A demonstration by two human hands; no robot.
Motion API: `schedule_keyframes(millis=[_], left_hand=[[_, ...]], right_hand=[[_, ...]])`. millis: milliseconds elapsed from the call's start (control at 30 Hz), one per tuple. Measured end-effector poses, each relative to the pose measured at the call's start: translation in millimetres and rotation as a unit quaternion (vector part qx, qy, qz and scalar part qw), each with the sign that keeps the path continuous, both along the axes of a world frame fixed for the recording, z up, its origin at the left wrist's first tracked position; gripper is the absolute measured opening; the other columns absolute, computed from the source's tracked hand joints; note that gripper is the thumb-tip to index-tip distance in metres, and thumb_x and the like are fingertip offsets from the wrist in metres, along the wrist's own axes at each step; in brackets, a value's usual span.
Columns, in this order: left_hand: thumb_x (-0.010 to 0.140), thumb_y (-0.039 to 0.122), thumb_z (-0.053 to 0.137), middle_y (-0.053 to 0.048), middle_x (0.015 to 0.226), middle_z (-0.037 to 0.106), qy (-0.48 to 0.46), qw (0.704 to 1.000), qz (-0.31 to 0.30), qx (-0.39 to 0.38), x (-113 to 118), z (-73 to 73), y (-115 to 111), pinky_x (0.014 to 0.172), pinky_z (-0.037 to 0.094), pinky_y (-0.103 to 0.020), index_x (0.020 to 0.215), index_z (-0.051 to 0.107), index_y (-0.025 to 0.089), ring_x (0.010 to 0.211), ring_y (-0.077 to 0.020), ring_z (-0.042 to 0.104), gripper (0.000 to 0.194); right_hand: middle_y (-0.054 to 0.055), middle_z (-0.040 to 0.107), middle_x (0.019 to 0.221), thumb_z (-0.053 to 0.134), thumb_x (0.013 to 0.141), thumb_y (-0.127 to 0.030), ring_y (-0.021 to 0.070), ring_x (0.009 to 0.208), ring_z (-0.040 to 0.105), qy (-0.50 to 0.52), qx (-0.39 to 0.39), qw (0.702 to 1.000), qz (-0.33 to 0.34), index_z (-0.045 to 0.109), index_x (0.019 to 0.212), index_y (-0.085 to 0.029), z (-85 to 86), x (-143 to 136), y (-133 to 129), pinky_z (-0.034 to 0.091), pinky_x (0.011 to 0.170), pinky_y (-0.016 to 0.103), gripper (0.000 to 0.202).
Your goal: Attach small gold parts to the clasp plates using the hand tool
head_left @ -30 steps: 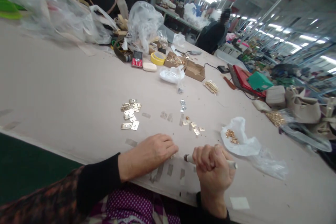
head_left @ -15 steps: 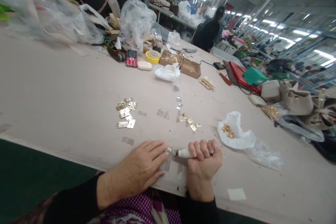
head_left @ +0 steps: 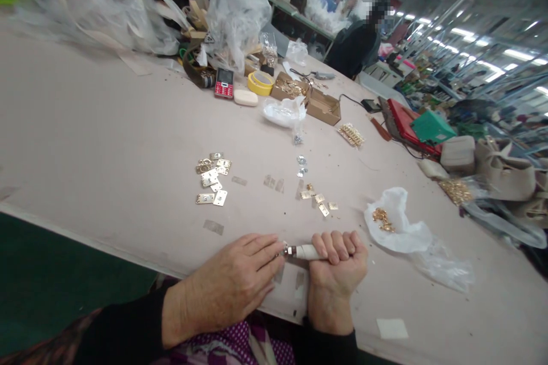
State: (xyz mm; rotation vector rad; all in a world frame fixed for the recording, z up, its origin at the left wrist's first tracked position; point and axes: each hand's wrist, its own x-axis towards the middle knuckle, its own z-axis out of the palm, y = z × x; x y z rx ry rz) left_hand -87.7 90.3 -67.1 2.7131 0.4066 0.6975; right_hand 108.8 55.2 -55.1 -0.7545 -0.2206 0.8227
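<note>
My right hand (head_left: 338, 262) is closed in a fist around a white-handled hand tool (head_left: 309, 251), which lies nearly level just above the table. Its short metal tip points left and meets a small metal fitting (head_left: 284, 247). The fingertips of my left hand (head_left: 235, 276) hold this fitting against the table, partly hiding it. The kind of tool tip cannot be made out. Beyond my left hand lies a pile of gold metal plates (head_left: 209, 177). A few smaller gold plates (head_left: 319, 198) lie ahead of the tool, with silver washer-like pieces (head_left: 302, 166) farther back.
At right a white plastic bag (head_left: 400, 236) holds small gold parts. Farther back are yellow tape (head_left: 260, 83), a red phone (head_left: 224, 83), a cardboard box (head_left: 323, 107) and clear plastic bags (head_left: 237, 17). Beige handbags (head_left: 499, 165) stand at the right edge. A person sits beyond the table.
The tool in my right hand has moved closer, and its tip now meets the fitting by my left fingertips. The camera view has shifted slightly.
</note>
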Motion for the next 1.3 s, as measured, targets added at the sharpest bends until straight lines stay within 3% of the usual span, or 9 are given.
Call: schedule_keyframes(millis=[500, 667, 767, 867, 900, 933, 1033, 1100, 1300], left_hand=[[0.097, 0.024, 0.053, -0.011, 0.127, 0.066, -0.033, 0.998, 0.026, 0.041, 4.9, -13.0, -4.6, 0.111, 0.045, -0.038, 0.119, 0.064, 0.008, 0.123, -0.0245, 0.058, 0.029], [0.097, 0.021, 0.053, -0.011, 0.114, 0.068, -0.048, 0.998, 0.033, 0.033, 4.2, -5.8, -5.6, 0.11, 0.047, -0.038, 0.116, 0.065, 0.005, 0.115, -0.0236, 0.06, 0.028], [0.096, 0.015, 0.052, -0.01, 0.097, 0.068, -0.057, 0.998, 0.017, 0.03, 4.3, -3.1, -4.3, 0.104, 0.051, -0.04, 0.104, 0.066, 0.008, 0.101, -0.0221, 0.062, 0.018], [0.097, 0.014, 0.047, -0.008, 0.083, 0.063, -0.098, 0.995, 0.005, 0.015, 2.0, -4.4, -3.5, 0.093, 0.054, -0.039, 0.093, 0.064, 0.013, 0.087, -0.0205, 0.061, 0.017], [0.097, 0.014, 0.046, -0.007, 0.081, 0.061, -0.108, 0.994, 0.01, 0.008, 0.7, -5.1, -3.5, 0.09, 0.055, -0.039, 0.089, 0.062, 0.013, 0.084, -0.0202, 0.06, 0.018], [0.097, 0.014, 0.046, -0.007, 0.079, 0.06, -0.111, 0.994, 0.019, 0.001, -0.8, -5.8, -3.6, 0.087, 0.055, -0.038, 0.086, 0.061, 0.014, 0.082, -0.0199, 0.058, 0.019], [0.095, 0.012, 0.049, -0.006, 0.076, 0.056, -0.092, 0.995, 0.04, -0.003, -4.3, -7.0, -4.9, 0.083, 0.054, -0.037, 0.078, 0.059, 0.014, 0.08, -0.0197, 0.054, 0.019], [0.093, 0.012, 0.052, -0.005, 0.075, 0.054, -0.084, 0.996, 0.041, 0.004, -5.0, -7.8, -5.7, 0.081, 0.053, -0.038, 0.075, 0.058, 0.014, 0.079, -0.0199, 0.051, 0.019], [0.094, 0.014, 0.052, -0.005, 0.075, 0.052, -0.065, 0.997, 0.034, 0.003, -3.4, -10.0, -4.5, 0.073, 0.049, -0.035, 0.074, 0.056, 0.014, 0.075, -0.0192, 0.047, 0.02]], right_hand=[[-0.01, 0.011, 0.046, 0.046, 0.085, -0.019, 0.0073, 0.035, 0.004, -0.031, 0.002, 0.998, -0.045, 0.016, 0.06, -0.022, 5.9, -15.4, 1.7, 0.028, 0.032, 0.018, 0.039], [-0.009, 0.017, 0.044, 0.04, 0.093, -0.022, 0.0071, 0.033, 0.014, -0.174, 0.043, 0.982, 0.064, 0.024, 0.059, -0.021, 15.5, -33.2, 5.1, 0.027, 0.036, 0.021, 0.038], [-0.007, 0.027, 0.049, 0.041, 0.094, -0.02, 0.0082, 0.04, 0.026, -0.359, 0.021, 0.928, 0.101, 0.03, 0.061, -0.021, 17.1, -48.1, 3.4, 0.029, 0.043, 0.023, 0.035], [-0.004, 0.036, 0.054, 0.049, 0.088, -0.014, 0.0093, 0.048, 0.033, -0.598, 0.013, 0.794, 0.111, 0.036, 0.061, -0.02, 23.1, -56.5, 1.7, 0.028, 0.048, 0.027, 0.03], [-0.004, 0.036, 0.054, 0.05, 0.087, -0.013, 0.0092, 0.048, 0.034, -0.632, 0.007, 0.766, 0.115, 0.037, 0.061, -0.02, 27.2, -56.5, 1.3, 0.027, 0.048, 0.027, 0.03], [-0.004, 0.035, 0.053, 0.049, 0.088, -0.013, 0.009, 0.047, 0.033, -0.628, -0.002, 0.77, 0.115, 0.035, 0.06, -0.02, 31.9, -55.0, 0.9, 0.026, 0.047, 0.027, 0.032], [-0.007, 0.026, 0.051, 0.041, 0.096, -0.018, 0.0086, 0.042, 0.028, -0.483, 0.005, 0.873, 0.069, 0.027, 0.06, -0.022, 42.9, -46.4, -0.7, 0.029, 0.043, 0.025, 0.039], [-0.008, 0.021, 0.049, 0.041, 0.098, -0.023, 0.0084, 0.04, 0.024, -0.403, 0.042, 0.914, 0.033, 0.024, 0.059, -0.023, 41.6, -42.8, -0.6, 0.03, 0.042, 0.024, 0.043], [-0.009, 0.027, 0.048, 0.052, 0.095, -0.021, 0.0067, 0.039, 0.028, -0.315, -0.003, 0.944, 0.102, 0.029, 0.058, -0.021, 32.4, -50.0, 4.2, 0.027, 0.038, 0.021, 0.043]])
